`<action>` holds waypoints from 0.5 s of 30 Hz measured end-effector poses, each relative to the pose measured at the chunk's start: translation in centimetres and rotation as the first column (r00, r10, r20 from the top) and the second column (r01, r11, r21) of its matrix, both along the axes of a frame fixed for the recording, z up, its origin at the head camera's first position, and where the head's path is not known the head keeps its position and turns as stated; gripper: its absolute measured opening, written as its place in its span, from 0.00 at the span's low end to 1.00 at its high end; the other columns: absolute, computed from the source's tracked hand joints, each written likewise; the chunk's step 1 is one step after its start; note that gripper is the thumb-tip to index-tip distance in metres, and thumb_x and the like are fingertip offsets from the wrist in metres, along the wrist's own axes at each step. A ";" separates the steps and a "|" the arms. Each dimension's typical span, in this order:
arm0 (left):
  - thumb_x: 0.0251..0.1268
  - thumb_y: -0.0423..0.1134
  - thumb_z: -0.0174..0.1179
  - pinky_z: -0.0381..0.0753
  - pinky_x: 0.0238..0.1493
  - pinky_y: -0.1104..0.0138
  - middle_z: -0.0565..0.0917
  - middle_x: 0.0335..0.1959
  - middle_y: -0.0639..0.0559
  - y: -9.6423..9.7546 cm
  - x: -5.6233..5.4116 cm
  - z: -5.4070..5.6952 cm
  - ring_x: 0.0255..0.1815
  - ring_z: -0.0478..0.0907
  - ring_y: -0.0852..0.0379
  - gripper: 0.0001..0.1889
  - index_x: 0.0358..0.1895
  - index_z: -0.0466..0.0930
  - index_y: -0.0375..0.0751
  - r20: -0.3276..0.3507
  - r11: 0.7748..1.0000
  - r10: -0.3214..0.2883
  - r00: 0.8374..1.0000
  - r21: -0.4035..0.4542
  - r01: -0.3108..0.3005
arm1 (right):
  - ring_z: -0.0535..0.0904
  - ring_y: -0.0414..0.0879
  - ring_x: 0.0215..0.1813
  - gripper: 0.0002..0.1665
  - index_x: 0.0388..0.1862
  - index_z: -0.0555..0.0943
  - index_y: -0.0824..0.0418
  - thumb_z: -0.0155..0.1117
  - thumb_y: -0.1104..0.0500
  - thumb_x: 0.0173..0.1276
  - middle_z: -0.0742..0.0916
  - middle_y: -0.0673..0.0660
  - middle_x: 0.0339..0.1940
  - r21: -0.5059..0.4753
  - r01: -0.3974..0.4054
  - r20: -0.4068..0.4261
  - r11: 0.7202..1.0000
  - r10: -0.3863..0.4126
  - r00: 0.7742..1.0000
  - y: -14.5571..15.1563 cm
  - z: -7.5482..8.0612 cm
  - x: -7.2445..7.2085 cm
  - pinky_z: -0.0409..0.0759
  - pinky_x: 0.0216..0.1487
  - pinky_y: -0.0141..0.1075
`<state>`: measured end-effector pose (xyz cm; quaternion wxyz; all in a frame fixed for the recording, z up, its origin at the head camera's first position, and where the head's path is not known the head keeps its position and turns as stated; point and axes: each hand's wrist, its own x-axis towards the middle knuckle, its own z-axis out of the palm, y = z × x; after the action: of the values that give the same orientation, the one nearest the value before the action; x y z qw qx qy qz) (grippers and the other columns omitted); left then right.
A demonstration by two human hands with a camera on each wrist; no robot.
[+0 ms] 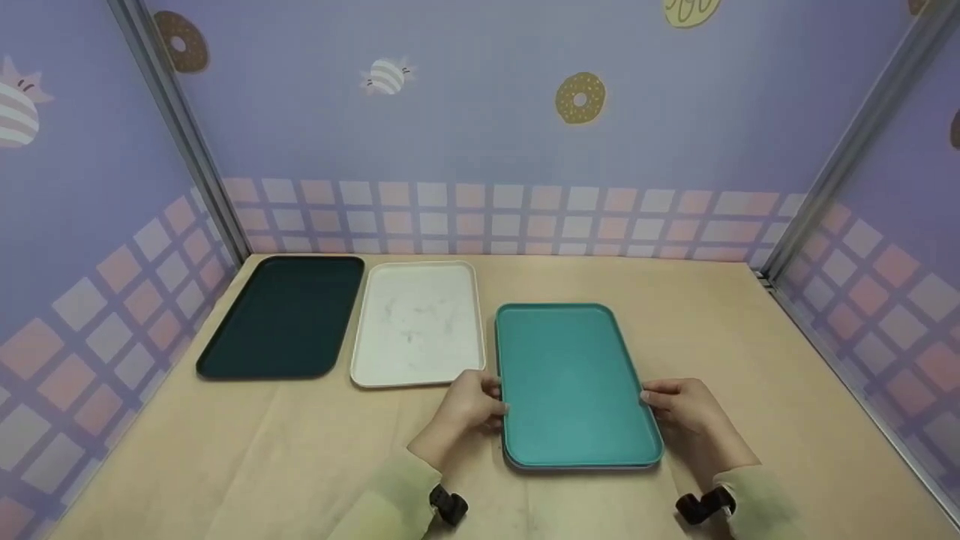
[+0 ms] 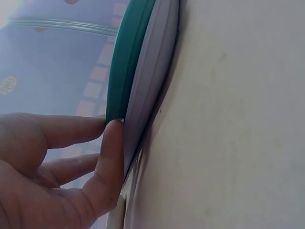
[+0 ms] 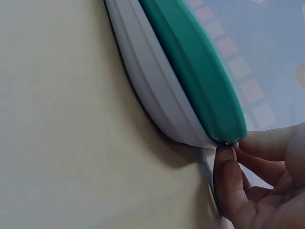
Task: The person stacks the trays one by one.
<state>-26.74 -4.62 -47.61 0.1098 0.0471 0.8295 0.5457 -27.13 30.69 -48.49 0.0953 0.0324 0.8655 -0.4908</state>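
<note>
Teal tray is between your two hands, right of the middle of the surface, stacked over a lilac tray. From the left, you have a dark tray lying flat toward the back, and just beside it a white tray with faint grey marks. Next comes your left hand, with a black device at the wrist below a pale green sleeve; its thumb and fingers pinch the teal tray's left edge, near the white tray's near right corner. Your wrist views show the lilac tray's side close under the teal one; whether the two touch all along, you cannot tell. Across from it, your right hand pinches the right edge between thumb and fingers, about level with your left; a second black device sits at that wrist. Farther right, the surface runs to a side wall patterned with pink and white squares.
</note>
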 end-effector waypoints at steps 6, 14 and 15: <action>0.56 0.19 0.66 0.91 0.34 0.61 0.81 0.41 0.39 -0.1 -0.2 -0.2 0.33 0.84 0.52 0.20 0.55 0.80 0.21 -0.002 1.000 -0.014 1.000 0.016 0.014 | 0.87 0.49 0.52 0.24 0.64 0.77 0.77 0.62 0.62 0.76 0.85 0.73 0.59 0.043 0.011 -0.001 0.999 -0.011 1.000 -0.3 0.3 0.2 0.89 0.54 0.44; 0.61 0.18 0.63 0.92 0.41 0.55 0.83 0.50 0.33 -0.2 0.0 -0.1 0.42 0.88 0.43 0.22 0.60 0.76 0.22 0.079 0.996 -0.033 0.996 0.087 0.026 | 0.85 0.60 0.60 0.25 0.65 0.78 0.74 0.63 0.61 0.76 0.83 0.74 0.62 0.080 0.019 -0.014 0.997 -0.018 1.000 -0.5 0.1 0.2 0.88 0.55 0.45; 0.62 0.18 0.63 0.92 0.41 0.55 0.82 0.51 0.33 -0.1 0.0 -0.1 0.42 0.89 0.42 0.22 0.60 0.76 0.22 0.087 0.996 -0.031 0.996 0.088 0.024 | 0.85 0.60 0.60 0.25 0.65 0.78 0.74 0.63 0.60 0.76 0.83 0.74 0.62 0.074 0.021 -0.009 0.997 -0.021 1.000 -0.5 0.1 0.2 0.88 0.55 0.45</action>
<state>-26.70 -4.76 -47.70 0.1514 0.0391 0.7986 0.5812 -26.89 30.16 -48.37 0.0854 0.0431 0.8830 -0.4595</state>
